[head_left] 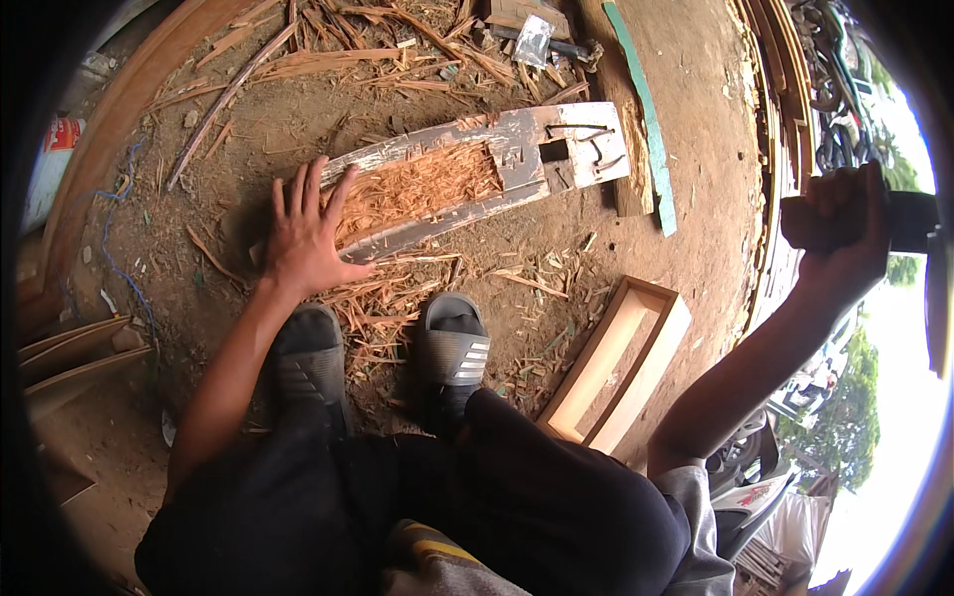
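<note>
My left hand [303,243] lies with its fingers spread on the near left end of a worn, painted wooden board [519,147]. The board's long middle is hacked down to raw, splintered orange wood. At its far right end are a dark square hole and several bent, rusty nails [581,129]. Raised high at the right, my right hand [843,223] is closed round the thick dark handle of a chopping tool [912,221]. The tool's broad dark head runs down the picture's right rim, partly cut off, so its exact kind is unclear.
Splintered wood chips [368,318] cover the dirt around my sandalled feet [455,343]. A pale rectangular wooden frame [646,368] lies right of them. Beyond the board are a block with a green strip [646,119] and a hammer [561,47]. Planks [780,129] line the right side.
</note>
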`<state>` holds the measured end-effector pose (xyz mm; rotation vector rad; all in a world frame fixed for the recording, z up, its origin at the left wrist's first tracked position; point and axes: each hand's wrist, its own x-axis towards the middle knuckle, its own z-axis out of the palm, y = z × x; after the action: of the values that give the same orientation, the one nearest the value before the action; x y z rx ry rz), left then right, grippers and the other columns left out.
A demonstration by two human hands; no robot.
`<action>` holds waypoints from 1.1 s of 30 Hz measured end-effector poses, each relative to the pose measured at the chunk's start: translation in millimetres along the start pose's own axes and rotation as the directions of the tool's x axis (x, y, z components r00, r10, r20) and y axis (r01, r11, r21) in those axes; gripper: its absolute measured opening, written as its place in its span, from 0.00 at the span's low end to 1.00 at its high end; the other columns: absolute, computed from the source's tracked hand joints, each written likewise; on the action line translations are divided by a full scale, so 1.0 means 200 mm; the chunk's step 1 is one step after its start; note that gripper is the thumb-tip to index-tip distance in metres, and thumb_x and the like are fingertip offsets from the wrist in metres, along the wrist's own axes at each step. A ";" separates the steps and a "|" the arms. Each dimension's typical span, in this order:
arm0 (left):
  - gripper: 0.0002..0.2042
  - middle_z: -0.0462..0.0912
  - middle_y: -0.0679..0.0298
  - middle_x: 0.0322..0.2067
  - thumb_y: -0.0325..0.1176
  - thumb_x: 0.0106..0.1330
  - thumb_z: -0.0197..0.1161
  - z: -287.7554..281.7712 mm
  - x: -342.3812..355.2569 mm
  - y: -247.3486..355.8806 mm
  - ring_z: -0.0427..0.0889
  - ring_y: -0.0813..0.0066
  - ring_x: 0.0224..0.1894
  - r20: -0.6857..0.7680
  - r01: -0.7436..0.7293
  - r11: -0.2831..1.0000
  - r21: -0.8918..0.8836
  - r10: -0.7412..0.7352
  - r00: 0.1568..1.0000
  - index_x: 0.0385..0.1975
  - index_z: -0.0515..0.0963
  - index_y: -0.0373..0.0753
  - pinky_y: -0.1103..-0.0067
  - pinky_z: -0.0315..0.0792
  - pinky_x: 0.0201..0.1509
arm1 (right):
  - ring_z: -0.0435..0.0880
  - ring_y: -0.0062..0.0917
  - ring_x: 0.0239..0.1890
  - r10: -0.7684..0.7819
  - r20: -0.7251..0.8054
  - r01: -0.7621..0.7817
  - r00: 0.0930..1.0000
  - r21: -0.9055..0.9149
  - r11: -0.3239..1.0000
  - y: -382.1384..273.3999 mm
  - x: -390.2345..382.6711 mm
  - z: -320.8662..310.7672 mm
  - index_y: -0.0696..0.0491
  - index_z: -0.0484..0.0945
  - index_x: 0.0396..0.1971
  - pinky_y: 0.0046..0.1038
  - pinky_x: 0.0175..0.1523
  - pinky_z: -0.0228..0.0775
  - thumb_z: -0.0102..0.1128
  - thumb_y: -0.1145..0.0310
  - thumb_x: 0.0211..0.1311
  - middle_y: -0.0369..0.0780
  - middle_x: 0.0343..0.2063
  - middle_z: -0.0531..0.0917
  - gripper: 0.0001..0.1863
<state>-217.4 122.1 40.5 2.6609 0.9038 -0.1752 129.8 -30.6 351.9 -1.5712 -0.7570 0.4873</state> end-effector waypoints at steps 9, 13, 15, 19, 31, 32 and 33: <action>0.62 0.45 0.47 0.69 0.59 0.34 0.74 0.02 -0.02 0.01 0.45 0.45 0.71 0.003 0.009 1.000 0.017 -0.009 1.000 0.72 0.43 0.53 0.46 0.39 0.71 | 0.69 0.18 0.15 0.800 -0.088 -0.803 0.594 -0.012 0.595 1.22 -0.38 0.05 0.53 0.71 0.27 0.23 0.22 0.64 0.59 0.66 0.58 0.33 0.14 0.71 0.08; 0.62 0.46 0.47 0.68 0.59 0.34 0.74 0.03 0.01 0.00 0.46 0.45 0.70 -0.050 -0.024 0.999 0.036 0.026 0.998 0.72 0.43 0.53 0.46 0.39 0.71 | 0.68 0.17 0.16 0.789 -0.110 -0.789 0.605 0.049 0.612 1.03 -0.39 0.08 0.52 0.72 0.27 0.23 0.22 0.63 0.61 0.66 0.58 0.34 0.16 0.71 0.08; 0.62 0.46 0.48 0.68 0.59 0.34 0.74 0.03 0.01 0.01 0.46 0.45 0.70 -0.057 -0.026 0.998 0.054 0.029 0.998 0.72 0.43 0.53 0.46 0.40 0.70 | 0.67 0.17 0.16 0.820 -0.064 -0.808 0.568 0.149 0.571 0.85 -0.38 0.06 0.52 0.72 0.29 0.22 0.22 0.62 0.61 0.64 0.59 0.34 0.17 0.71 0.09; 0.62 0.46 0.47 0.68 0.59 0.33 0.75 0.04 0.00 0.00 0.46 0.46 0.71 -0.067 -0.022 0.998 0.052 0.025 0.997 0.72 0.44 0.53 0.46 0.39 0.71 | 0.65 0.15 0.16 0.479 -0.277 -0.511 0.833 -0.049 0.858 0.39 -0.31 0.05 0.53 0.72 0.28 0.21 0.22 0.59 0.59 0.62 0.62 0.33 0.18 0.70 0.10; 0.63 0.45 0.48 0.69 0.57 0.32 0.76 0.02 0.04 0.03 0.45 0.47 0.71 -0.036 0.000 0.999 0.040 0.002 0.999 0.72 0.44 0.53 0.47 0.38 0.72 | 0.71 0.18 0.13 0.714 -0.020 -0.610 0.700 -0.536 0.584 1.24 -0.27 0.16 0.57 0.74 0.24 0.24 0.20 0.64 0.60 0.66 0.56 0.34 0.13 0.73 0.09; 0.63 0.45 0.48 0.69 0.57 0.32 0.76 0.02 0.07 0.02 0.44 0.46 0.71 -0.054 0.005 0.999 0.047 -0.003 0.999 0.72 0.44 0.53 0.47 0.38 0.72 | 0.72 0.18 0.14 0.744 0.042 -0.661 0.667 -0.428 0.617 1.17 -0.20 0.19 0.56 0.73 0.25 0.24 0.20 0.64 0.61 0.66 0.56 0.34 0.14 0.74 0.10; 0.62 0.45 0.48 0.69 0.57 0.32 0.75 0.03 0.00 0.00 0.44 0.46 0.71 -0.031 0.005 0.999 0.045 -0.003 1.000 0.72 0.44 0.53 0.47 0.37 0.72 | 0.72 0.18 0.15 0.791 0.101 -0.735 0.603 -0.316 0.600 1.01 -0.18 0.25 0.56 0.73 0.26 0.23 0.21 0.65 0.62 0.65 0.57 0.34 0.16 0.74 0.11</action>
<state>-216.3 120.1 35.6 2.7110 0.9255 -0.1571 107.7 -24.6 141.3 -2.0804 -0.2489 1.2844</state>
